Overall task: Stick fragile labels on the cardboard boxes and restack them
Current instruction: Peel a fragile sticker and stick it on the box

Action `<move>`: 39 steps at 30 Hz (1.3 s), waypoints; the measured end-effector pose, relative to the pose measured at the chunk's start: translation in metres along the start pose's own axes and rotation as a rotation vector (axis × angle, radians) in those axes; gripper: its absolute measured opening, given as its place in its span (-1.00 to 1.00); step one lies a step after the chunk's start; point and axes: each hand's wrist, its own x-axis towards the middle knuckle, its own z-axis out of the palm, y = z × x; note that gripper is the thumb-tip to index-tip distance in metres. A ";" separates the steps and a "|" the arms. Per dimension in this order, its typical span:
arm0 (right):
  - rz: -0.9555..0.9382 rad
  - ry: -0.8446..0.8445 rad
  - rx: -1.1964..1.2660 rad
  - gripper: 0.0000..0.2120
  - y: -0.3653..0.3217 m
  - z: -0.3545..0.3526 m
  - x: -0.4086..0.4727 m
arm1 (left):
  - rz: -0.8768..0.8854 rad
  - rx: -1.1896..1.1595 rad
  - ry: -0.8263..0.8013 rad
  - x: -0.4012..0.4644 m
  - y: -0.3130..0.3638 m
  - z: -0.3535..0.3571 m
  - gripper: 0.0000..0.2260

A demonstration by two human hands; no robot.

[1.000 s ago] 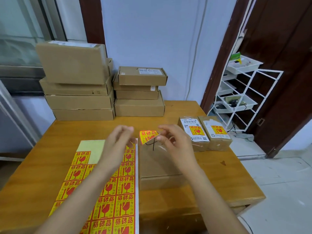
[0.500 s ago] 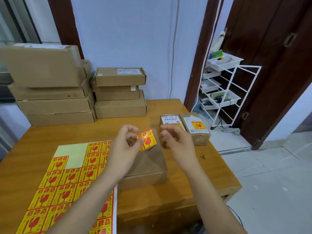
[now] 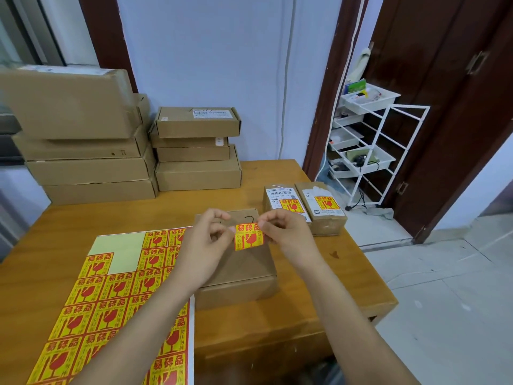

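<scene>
now yellow-red label (image 3: 248,237), pinched flat

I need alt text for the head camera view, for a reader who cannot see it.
Two hands, left hand and right hand, pinch a yellow-red fragile label above a plain cardboard box on a wooden table. A label sheet lies left.

Head camera looks down, close over table (image 3: 277,323).
</scene>
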 end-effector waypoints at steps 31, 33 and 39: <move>-0.100 -0.017 -0.464 -0.96 0.017 0.009 0.012 | 0.139 0.401 -0.006 0.017 -0.018 0.010 -0.79; -0.106 -0.009 -0.478 -0.94 0.019 0.010 0.013 | 0.146 0.406 -0.001 0.017 -0.018 0.011 -0.79; -0.113 0.010 -0.479 -0.89 0.025 0.010 0.013 | 0.195 0.478 0.012 0.016 -0.016 0.013 -0.78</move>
